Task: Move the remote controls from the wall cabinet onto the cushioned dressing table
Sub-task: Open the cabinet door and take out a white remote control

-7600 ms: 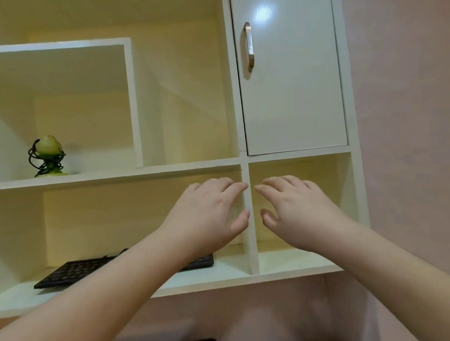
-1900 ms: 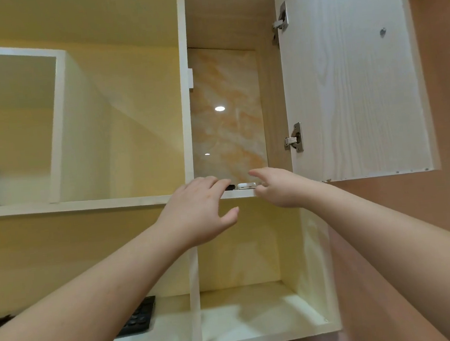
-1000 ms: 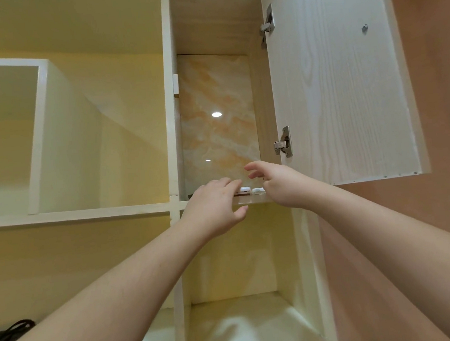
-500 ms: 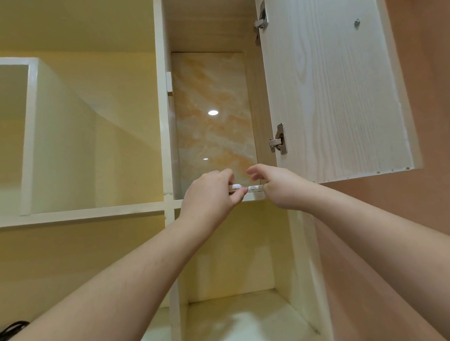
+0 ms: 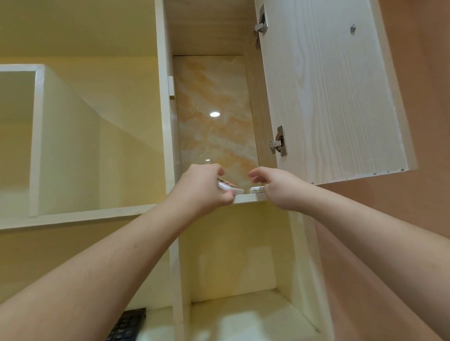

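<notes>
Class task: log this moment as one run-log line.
door: open | left hand: grips remote, tilted | right hand: on second remote, on shelf

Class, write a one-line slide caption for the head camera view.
Left hand lifts a white remote from the open cabinet shelf; right hand grips another.

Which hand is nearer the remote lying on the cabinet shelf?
Right. The right hand is at the flat remote, fingers arched over it. The left hand is beside it, holding another remote.
</notes>
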The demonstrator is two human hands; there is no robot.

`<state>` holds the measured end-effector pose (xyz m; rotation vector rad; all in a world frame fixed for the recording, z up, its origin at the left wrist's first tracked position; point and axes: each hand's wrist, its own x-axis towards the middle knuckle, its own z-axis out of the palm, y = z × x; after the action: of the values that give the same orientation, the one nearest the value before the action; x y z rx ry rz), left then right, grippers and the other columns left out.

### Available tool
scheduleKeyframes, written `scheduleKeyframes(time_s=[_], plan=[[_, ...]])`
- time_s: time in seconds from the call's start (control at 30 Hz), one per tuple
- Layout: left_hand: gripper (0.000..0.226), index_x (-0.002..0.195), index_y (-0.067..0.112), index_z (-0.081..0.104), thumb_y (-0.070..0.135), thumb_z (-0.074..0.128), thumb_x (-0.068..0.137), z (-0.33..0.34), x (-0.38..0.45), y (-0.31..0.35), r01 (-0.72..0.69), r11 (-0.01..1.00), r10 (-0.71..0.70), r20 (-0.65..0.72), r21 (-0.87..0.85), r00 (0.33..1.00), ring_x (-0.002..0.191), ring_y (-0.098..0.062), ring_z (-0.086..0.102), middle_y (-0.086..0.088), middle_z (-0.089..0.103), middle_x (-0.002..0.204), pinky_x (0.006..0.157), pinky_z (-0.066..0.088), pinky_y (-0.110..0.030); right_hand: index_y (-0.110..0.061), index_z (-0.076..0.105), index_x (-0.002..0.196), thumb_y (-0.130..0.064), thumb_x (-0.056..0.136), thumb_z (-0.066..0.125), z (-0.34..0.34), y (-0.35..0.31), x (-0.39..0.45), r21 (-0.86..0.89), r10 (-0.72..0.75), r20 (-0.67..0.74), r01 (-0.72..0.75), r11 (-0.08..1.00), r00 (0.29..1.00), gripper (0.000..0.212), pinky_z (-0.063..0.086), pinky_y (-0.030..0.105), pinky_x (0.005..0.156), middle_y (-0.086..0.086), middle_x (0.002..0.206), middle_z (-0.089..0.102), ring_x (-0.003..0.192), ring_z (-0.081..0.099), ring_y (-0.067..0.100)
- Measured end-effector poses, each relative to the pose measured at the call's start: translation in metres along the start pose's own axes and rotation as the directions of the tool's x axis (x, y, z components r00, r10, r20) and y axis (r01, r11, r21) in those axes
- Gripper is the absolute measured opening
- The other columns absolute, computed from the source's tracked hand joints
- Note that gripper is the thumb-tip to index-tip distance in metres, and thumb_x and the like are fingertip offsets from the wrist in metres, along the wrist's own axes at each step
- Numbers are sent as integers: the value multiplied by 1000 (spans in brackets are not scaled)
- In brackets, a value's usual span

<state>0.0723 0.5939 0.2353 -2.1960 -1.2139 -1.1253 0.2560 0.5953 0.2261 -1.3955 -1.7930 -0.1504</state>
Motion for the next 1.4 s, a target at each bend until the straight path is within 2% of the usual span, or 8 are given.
scheduleKeyframes(time_s=[0.3, 0.43, 0.6, 0.73, 1.0, 1.13, 1.23, 1.4], plan=[[52, 127, 15, 56, 27, 68, 78, -4, -7, -6, -7, 1000, 7, 7, -5, 1000, 108, -20, 58, -5, 65, 119, 77, 46, -25, -22, 45, 136, 3, 87, 27, 6, -2, 6, 58, 1, -11, 0, 998, 1000, 58, 41, 19, 61, -1, 133, 52, 107, 51, 16], [55, 129, 13, 55, 25, 68, 77, -4, -8, -9, -46, 999, 46, -22, -9, 999, 111, -19, 57, -4, 63, 122, 84, 47, -26, -21, 42, 140, 0, 89, 26, 9, -6, 9, 79, 8, -28, -6, 997, 1000, 57, 43, 24, 74, 0, 139, 49, 116, 51, 19], [61, 132, 14, 51, 21, 71, 75, -4, -13, -14, -118, 993, 117, -45, -31, 992, 114, -19, 56, -3, 61, 125, 93, 47, -31, -21, 32, 147, 0, 91, 25, 10, -10, 14, 74, 61, -23, -60, 996, 998, 60, 43, 27, 79, 2, 149, 39, 124, 48, 22], [63, 132, 17, 51, 19, 74, 73, -3, -16, -18, -150, 987, 146, -54, -64, 988, 113, -16, 56, -1, 60, 125, 94, 47, -30, -14, 31, 147, 3, 91, 26, 12, -17, 19, 24, 87, 18, -87, 996, 996, 58, 42, 33, 100, 7, 148, 41, 130, 43, 25], [68, 136, 14, 47, 18, 75, 74, -5, -21, -25, -167, 982, 160, -79, -90, 984, 118, -17, 53, -3, 57, 130, 99, 43, -28, -11, 42, 141, 2, 91, 25, 14, -22, 25, 186, 156, -12, -151, 971, 988, 54, 40, 29, 92, 8, 141, 50, 125, 46, 25], [71, 139, 15, 44, 21, 75, 75, -12, -22, -29, -159, 979, 149, -87, -124, 985, 121, -16, 52, -2, 56, 134, 99, 41, -24, -16, 59, 127, -4, 92, 27, 6, -22, 19, 305, 140, -44, -120, 945, 989, 48, 41, 30, 83, 4, 125, 62, 116, 53, 20], [76, 143, 20, 41, 24, 76, 75, -22, -25, -33, -163, 974, 158, -42, -158, 987, 121, -12, 54, 3, 57, 135, 93, 40, -17, -19, 70, 106, -5, 89, 28, -4, -23, 9, 384, 166, -53, -134, 914, 985, 47, 41, 33, 88, 0, 110, 70, 107, 60, 16], [74, 140, 23, 45, 22, 78, 73, -34, -35, -42, -179, 953, 182, -8, -244, 983, 109, -5, 57, 8, 62, 126, 89, 40, -10, -18, 71, 91, -5, 92, 33, -16, -31, -21, 573, 190, 16, -165, 803, 982, 40, 51, 34, 89, 3, 98, 74, 97, 67, 18]])
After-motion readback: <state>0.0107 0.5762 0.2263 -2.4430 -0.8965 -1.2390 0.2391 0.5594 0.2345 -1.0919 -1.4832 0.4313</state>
